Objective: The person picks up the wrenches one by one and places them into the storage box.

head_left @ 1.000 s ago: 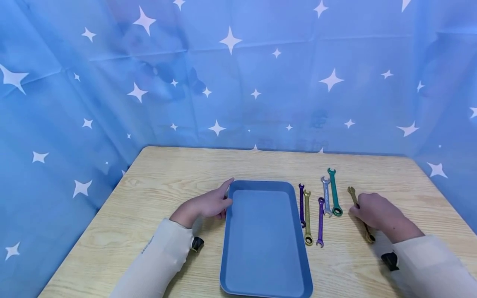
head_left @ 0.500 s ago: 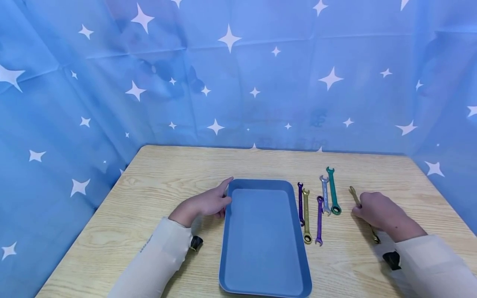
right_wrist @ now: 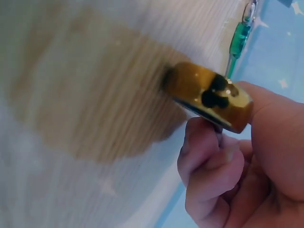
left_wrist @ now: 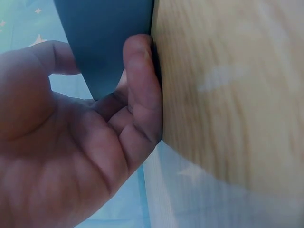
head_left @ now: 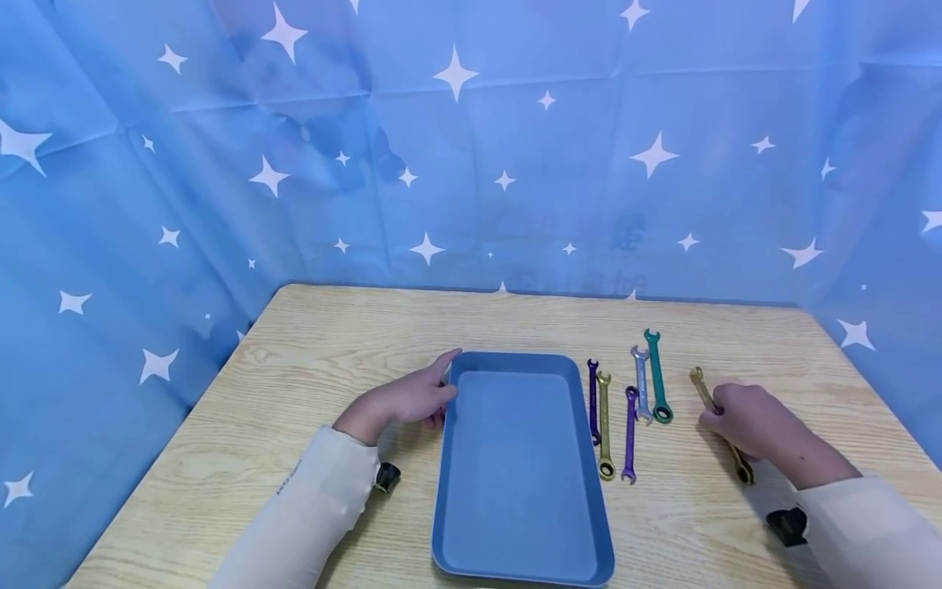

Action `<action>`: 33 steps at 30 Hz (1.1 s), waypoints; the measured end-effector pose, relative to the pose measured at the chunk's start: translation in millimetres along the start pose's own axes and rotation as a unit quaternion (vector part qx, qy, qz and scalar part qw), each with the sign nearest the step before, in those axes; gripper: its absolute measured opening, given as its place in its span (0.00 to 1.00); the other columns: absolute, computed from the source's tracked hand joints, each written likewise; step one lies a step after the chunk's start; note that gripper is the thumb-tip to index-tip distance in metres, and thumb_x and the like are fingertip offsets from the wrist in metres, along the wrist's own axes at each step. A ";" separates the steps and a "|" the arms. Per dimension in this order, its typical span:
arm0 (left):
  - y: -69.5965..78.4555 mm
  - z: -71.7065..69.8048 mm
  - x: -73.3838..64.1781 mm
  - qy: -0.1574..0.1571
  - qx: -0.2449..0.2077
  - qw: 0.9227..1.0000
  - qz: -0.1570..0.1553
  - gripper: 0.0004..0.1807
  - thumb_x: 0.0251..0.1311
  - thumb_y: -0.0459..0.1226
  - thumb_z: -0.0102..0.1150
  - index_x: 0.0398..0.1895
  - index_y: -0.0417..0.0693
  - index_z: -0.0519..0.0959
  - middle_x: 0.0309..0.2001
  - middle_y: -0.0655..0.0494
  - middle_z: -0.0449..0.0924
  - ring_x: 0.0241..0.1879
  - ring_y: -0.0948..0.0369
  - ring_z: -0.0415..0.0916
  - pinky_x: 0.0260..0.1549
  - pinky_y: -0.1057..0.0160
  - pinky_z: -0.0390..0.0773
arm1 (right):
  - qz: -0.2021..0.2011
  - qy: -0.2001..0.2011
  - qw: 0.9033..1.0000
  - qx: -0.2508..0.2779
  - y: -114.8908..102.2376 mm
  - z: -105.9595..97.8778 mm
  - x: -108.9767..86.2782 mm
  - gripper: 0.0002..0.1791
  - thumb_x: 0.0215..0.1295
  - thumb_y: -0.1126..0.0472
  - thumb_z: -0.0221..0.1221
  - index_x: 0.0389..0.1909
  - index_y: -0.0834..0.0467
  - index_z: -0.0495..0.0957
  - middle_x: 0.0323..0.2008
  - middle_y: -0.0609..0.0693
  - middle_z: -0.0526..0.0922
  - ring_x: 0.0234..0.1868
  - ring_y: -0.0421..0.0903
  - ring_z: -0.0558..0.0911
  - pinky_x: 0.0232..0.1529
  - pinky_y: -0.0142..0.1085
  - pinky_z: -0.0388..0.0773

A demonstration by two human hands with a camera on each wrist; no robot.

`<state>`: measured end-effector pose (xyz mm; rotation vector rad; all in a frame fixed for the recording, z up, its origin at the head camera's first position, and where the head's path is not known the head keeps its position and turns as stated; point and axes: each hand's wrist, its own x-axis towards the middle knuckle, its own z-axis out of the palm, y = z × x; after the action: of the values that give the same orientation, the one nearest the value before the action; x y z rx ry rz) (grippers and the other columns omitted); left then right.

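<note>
My right hand [head_left: 751,421] grips a gold combination wrench [head_left: 736,458] at its middle, with both wrench ends sticking out of the fist. In the right wrist view the ratchet ring end [right_wrist: 209,97] points at the camera, above curled fingers [right_wrist: 213,173]. My left hand [head_left: 408,401] is at the far left corner of a blue rectangular tray [head_left: 445,491]. Its thumb hooks over the rim while its index finger stretches along the corner. From the left wrist, other fingers [left_wrist: 142,90] show bent against the tray's outer wall [left_wrist: 104,38], close to the tabletop.
Between tray and right hand lie a dark purple wrench [head_left: 593,401], another gold wrench [head_left: 605,417], a purple wrench [head_left: 630,442], a silver wrench [head_left: 643,384] and a green wrench [head_left: 657,368]. The wooden table [head_left: 353,327] meets a blue star-printed curtain [head_left: 471,164] behind.
The right hand has shifted slightly right with the gold wrench, whose ring end has swung rightward. The left hand stays at the tray's corner, and the other wrenches lie as before.
</note>
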<state>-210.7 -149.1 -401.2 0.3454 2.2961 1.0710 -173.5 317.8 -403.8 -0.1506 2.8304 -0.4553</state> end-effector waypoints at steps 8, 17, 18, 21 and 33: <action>0.0 -0.8 2.0 -0.002 -0.004 1.000 0.003 0.37 0.77 0.40 0.38 0.82 0.64 0.36 0.25 0.46 0.77 0.27 0.53 0.79 0.31 0.59 0.80 | -0.036 0.034 0.999 -0.016 -10.4 -0.5 -12.0 0.14 0.72 0.61 0.51 0.24 0.57 0.65 0.16 0.47 0.62 0.15 0.42 0.63 0.15 0.33 0.59; -0.5 -0.1 2.2 -0.003 -0.004 1.000 0.004 0.37 0.77 0.40 0.39 0.82 0.65 0.35 0.25 0.46 0.77 0.27 0.53 0.78 0.30 0.58 0.79 | -0.062 0.054 0.997 -0.002 -39.2 -8.6 -19.4 0.15 0.75 0.60 0.47 0.24 0.57 0.64 0.16 0.46 0.60 0.16 0.40 0.57 0.17 0.32 0.55; -0.6 -0.1 2.1 -0.002 -0.003 1.000 0.005 0.37 0.77 0.40 0.39 0.82 0.65 0.36 0.25 0.46 0.77 0.27 0.53 0.78 0.30 0.58 0.79 | -0.064 0.054 0.996 0.003 -42.6 -9.5 -20.6 0.15 0.75 0.60 0.46 0.24 0.57 0.64 0.16 0.46 0.61 0.16 0.40 0.58 0.17 0.32 0.55; -1.0 -0.3 2.1 0.002 0.000 1.000 0.005 0.37 0.77 0.40 0.39 0.82 0.64 0.37 0.24 0.45 0.78 0.26 0.53 0.79 0.30 0.58 0.80 | -0.071 0.054 0.996 0.029 -53.8 -10.9 -23.9 0.16 0.77 0.59 0.44 0.25 0.57 0.63 0.15 0.45 0.63 0.14 0.40 0.62 0.16 0.31 0.57; -0.4 -1.4 3.4 0.018 0.015 1.000 0.007 0.35 0.76 0.41 0.40 0.82 0.64 0.42 0.24 0.46 0.79 0.26 0.54 0.81 0.30 0.59 0.82 | -0.098 0.032 0.983 0.152 -95.8 -12.4 -31.7 0.12 0.78 0.60 0.45 0.32 0.59 0.69 0.13 0.48 0.74 0.15 0.47 0.78 0.16 0.35 0.72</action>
<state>-214.3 -148.7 -402.1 0.3564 2.3474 1.0583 -141.0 235.4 -353.9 -0.3596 2.7746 -0.9435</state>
